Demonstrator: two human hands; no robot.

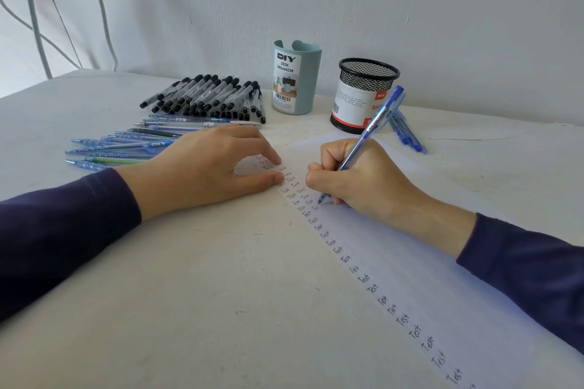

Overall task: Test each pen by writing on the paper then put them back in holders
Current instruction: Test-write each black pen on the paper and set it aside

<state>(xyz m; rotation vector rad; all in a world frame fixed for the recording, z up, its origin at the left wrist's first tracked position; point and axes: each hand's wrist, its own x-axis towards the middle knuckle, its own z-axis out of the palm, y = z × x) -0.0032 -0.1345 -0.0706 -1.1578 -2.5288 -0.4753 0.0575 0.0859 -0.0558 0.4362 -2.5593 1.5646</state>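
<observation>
On the white paper (410,230), along its left edge, runs a long column of handwritten "Test", with a shorter second column beside its upper part. The right hand (357,180) has its fingers clenched round a translucent blue pen (373,126), whose tip touches the sheet. The left hand (205,164) lies released, its fingertips pressing the paper's edge. Behind stand a smooth teal holder (295,79) labelled "DIY DESK ORGANIZER" and a black wire-mesh holder (363,95) with a red-and-white "DIY" label. On the matte desk (189,294) lie heaped black-capped pens (208,98), a row of blue pens (126,144), some marked "DIY", and more loose blue pens (407,133) beside the mesh.
</observation>
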